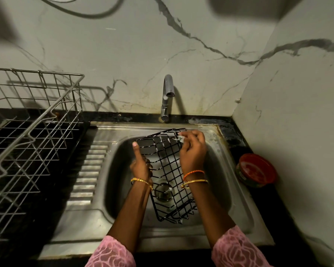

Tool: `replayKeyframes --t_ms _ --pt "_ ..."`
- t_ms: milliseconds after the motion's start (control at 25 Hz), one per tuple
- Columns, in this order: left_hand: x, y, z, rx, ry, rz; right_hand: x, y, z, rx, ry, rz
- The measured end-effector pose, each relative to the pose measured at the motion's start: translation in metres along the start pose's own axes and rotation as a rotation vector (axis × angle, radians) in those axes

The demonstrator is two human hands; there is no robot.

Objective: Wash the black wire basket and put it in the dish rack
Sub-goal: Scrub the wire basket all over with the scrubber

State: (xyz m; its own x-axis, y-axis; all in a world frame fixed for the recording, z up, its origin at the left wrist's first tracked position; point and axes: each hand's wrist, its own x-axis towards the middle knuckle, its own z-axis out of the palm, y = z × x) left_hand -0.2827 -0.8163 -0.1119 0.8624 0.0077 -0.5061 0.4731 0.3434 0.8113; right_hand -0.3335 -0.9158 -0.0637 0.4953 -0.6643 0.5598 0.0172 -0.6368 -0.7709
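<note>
Soaping black wire basket (168, 170) over sink (216, 143)

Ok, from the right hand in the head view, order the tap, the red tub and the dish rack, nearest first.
From the right hand:
1. Tap, just behind it at the wall.
2. Red tub, on the counter to its right.
3. Dish rack, far left, past the sink.
</note>
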Motion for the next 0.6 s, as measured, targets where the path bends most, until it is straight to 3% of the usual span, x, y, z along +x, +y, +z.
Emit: replayKeyframes --t_ms 80,320,440,600 --pt "-0.001 -0.001 0.001 0.004 0.002 0.003 -0.005 -0.01 0.0 0.06 0.0 -0.015" --pt "-0.001 -0.001 0.0 0.049 0.003 -0.007 -0.033 -0.029 0.012 0.064 -0.289 -0.25" --pt "-0.003 -0.002 -0.004 0.034 -0.013 -0.023 -0.022 -0.013 0.013 -0.007 -0.253 -0.289" --pt "-0.004 -0.003 -0.006 -0.022 -0.027 -0.023 0.003 0.011 0.009 0.006 -0.131 -0.098"
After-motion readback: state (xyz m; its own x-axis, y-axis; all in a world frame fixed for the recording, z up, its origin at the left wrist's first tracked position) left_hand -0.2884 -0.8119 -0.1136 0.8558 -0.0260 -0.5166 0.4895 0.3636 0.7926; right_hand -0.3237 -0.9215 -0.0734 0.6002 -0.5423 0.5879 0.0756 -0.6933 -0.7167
